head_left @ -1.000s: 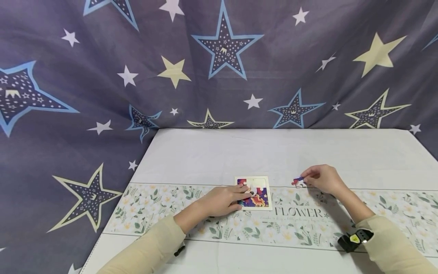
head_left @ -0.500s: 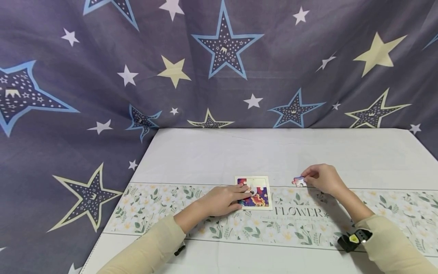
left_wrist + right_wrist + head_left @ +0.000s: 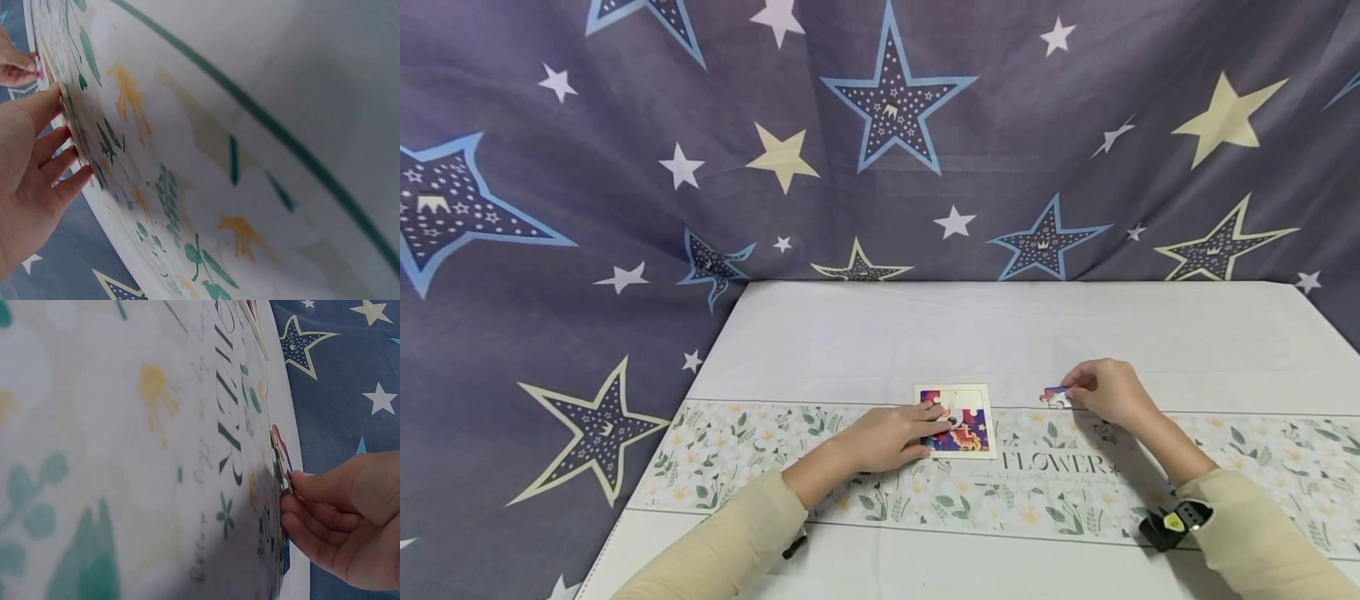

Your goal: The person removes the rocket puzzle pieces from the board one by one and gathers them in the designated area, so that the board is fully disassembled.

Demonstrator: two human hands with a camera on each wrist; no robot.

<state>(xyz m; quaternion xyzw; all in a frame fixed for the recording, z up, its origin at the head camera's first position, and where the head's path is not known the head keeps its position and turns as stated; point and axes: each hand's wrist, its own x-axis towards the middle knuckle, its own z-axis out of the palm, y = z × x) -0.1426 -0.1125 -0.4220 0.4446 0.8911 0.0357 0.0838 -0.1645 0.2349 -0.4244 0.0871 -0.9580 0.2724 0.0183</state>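
A square jigsaw puzzle (image 3: 972, 437) in a cream frame lies on the table, its picture purple, red and orange. Bare cream backing shows along its upper part. My left hand (image 3: 887, 439) rests on the puzzle's left side with fingers stretched over it, hiding some of the picture. In the left wrist view those fingers lie along the board's edge. To the right of the frame, my right hand (image 3: 1112, 392) pinches a loose puzzle piece (image 3: 1056, 398), coloured blue, white and red, between thumb and fingers. The right wrist view shows this puzzle piece (image 3: 280, 450) nearly edge-on, close to the tabletop.
Under the puzzle runs a floral printed band (image 3: 760, 433) reading FLOWER on the white table cover (image 3: 880, 333). A dark curtain (image 3: 850, 217) with stars hangs behind the table and along its left. A black strapped device (image 3: 1172, 527) sits at the right wrist.
The puzzle piece in my right hand has tilted a little, and its face looks lighter than a second ago. My left hand has stayed in place on the puzzle.
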